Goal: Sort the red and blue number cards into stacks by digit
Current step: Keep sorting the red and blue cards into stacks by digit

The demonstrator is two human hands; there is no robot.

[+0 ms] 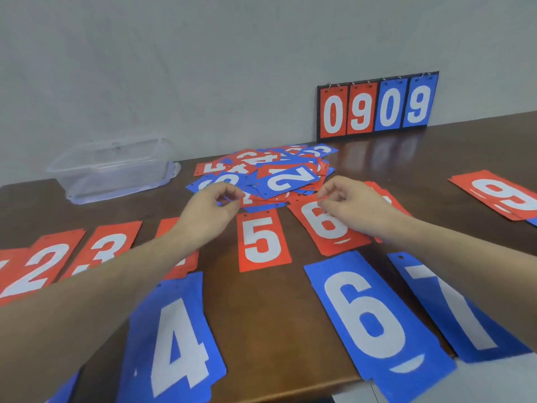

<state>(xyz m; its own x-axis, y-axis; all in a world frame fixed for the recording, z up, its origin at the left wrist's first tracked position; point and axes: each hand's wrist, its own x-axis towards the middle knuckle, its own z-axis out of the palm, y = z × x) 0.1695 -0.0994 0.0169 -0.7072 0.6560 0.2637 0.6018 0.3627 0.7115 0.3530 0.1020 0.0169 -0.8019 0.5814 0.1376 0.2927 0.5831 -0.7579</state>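
Nearest, blue 4 (pixel 177 341), blue 6 (pixel 374 324) and blue 7 (pixel 462 309) lie on the tabletop (pixel 261 309); beyond, red 5 (pixel 263 241) and red 6 (pixel 322 225); left hand (pixel 213 205) and right hand (pixel 353 203) hover at 12 o'clock, fingers loosely curled, holding nothing, by the pile (pixel 270 173); scoreboard (pixel 377 107) at 1 o'clock.

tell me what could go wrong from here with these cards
1. The unsorted pile is a loose overlapping heap; the left hand and right hand, both reaching at its near edge, could drag several cards at once.
2. The blue 6 card overhangs the table edge and could be knocked off by a forearm.
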